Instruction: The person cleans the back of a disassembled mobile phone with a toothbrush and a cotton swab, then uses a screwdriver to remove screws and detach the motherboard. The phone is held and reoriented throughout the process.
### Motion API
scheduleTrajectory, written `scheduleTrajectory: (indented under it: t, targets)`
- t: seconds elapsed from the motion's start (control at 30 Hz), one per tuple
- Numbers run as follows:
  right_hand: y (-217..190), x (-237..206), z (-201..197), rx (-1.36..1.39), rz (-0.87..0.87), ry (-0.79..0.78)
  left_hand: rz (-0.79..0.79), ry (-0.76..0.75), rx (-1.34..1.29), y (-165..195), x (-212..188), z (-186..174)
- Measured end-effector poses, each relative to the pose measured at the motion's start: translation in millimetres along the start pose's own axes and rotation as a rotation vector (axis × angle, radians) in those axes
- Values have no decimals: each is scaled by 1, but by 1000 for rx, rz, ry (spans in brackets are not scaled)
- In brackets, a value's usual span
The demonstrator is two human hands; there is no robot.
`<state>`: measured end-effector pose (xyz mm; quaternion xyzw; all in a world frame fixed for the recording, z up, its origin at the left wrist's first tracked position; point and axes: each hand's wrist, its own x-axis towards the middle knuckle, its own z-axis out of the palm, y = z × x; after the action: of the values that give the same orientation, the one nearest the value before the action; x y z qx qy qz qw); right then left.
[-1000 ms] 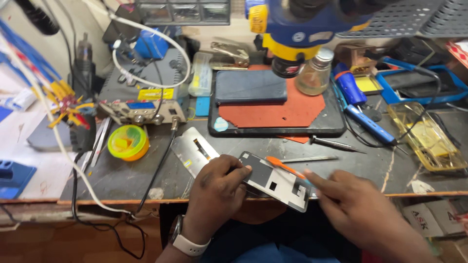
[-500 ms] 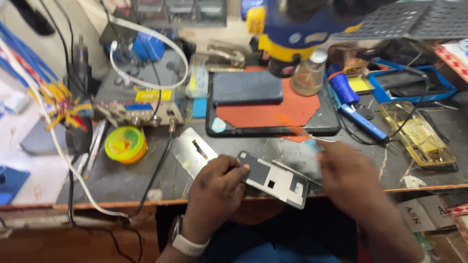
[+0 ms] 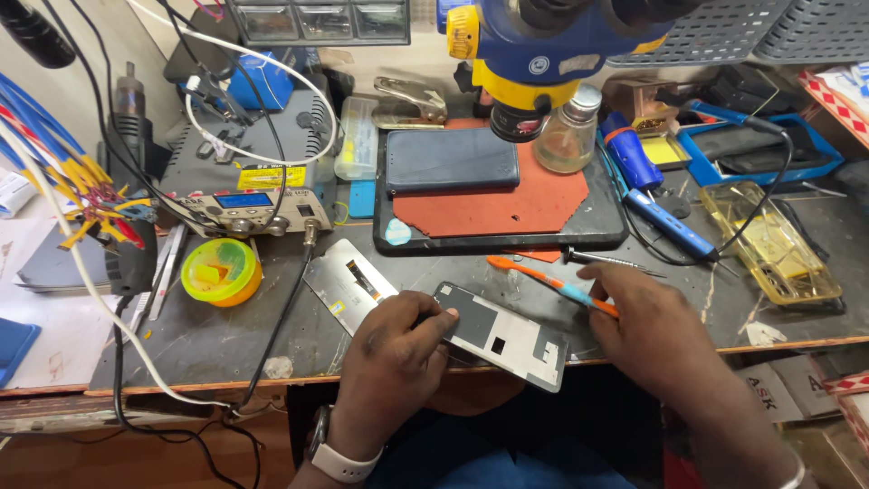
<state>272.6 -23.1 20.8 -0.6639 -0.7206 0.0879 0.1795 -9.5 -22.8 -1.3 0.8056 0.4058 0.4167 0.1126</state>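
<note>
My left hand [image 3: 394,358] grips the near left end of a grey phone back panel [image 3: 507,337] that juts over the bench's front edge. My right hand [image 3: 647,326] rests at the panel's right side, its fingers on the handle of an orange screwdriver [image 3: 552,283] that lies slanted across the bench. A silver metal plate [image 3: 348,282] lies flat just left of the panel. A slim dark screwdriver [image 3: 602,260] lies beyond my right hand.
A black work mat [image 3: 500,237] holds a red pad and a dark phone [image 3: 452,158] under a blue-yellow microscope [image 3: 534,54]. A glass bottle [image 3: 568,136], blue soldering iron [image 3: 670,225], yellow phone frame [image 3: 778,240], green-yellow tub [image 3: 220,270], rework station [image 3: 249,204] and cables surround it.
My right hand swung away to the right from the panel, then came back to rest on the orange screwdriver, which now lies on the bench. My left hand kept hold of the panel.
</note>
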Motion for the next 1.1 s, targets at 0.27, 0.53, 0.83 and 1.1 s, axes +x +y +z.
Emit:
scheduleTrajectory:
  t: [0.27,0.53,0.83,1.1]
  targets:
    - [0,10,-6,-104,77,-112,28,-9,-5,-1,0,-1]
    - [9,31,-8,-202,-79,-271,10,-7,17,2,-1,1]
    - [-6,94,-22,-127,-268,-23,-1,0,19,7,1,3]
    - [-33,33,-11,198,-327,-233,-41,-4,-7,-1,0,1]
